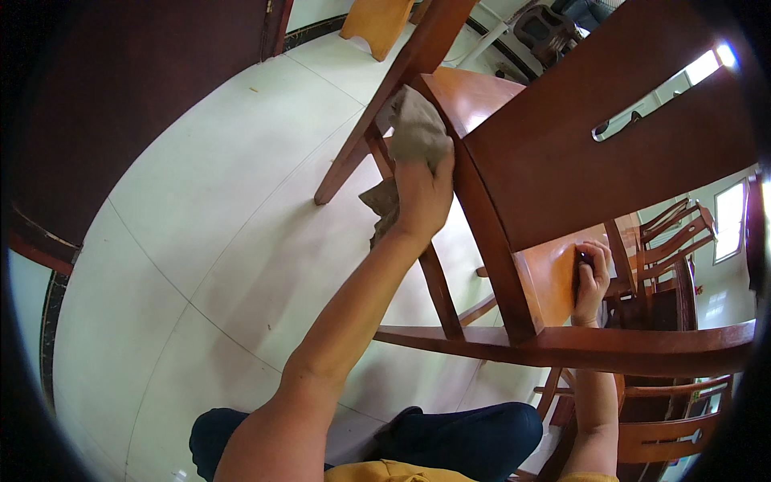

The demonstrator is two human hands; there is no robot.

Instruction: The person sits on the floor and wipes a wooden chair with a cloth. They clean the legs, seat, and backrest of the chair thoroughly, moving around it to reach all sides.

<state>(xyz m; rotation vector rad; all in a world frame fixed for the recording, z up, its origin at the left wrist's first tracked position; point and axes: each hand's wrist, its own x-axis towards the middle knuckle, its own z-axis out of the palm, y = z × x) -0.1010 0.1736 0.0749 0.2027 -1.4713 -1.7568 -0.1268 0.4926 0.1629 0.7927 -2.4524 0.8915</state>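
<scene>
A reddish-brown wooden chair [578, 138] stands tilted in view before me, its slotted backrest panel at the upper right. My left hand [424, 193] grips a grey-brown cloth [418, 123] and presses it on the chair frame beside the seat's rear edge. A loose end of the cloth hangs below the wrist. Past the near back post [602, 346], my right hand [591, 277] rests with curled fingers at the glossy chair seat [542, 274]; whether it holds anything is unclear.
Pale floor tiles [181, 241] spread at the left, beside a dark brown door [132, 78]. More wooden chairs [674, 241] stand at the right. A light wooden piece of furniture [379, 24] is at the top, with a dark chair [542, 30] farther back.
</scene>
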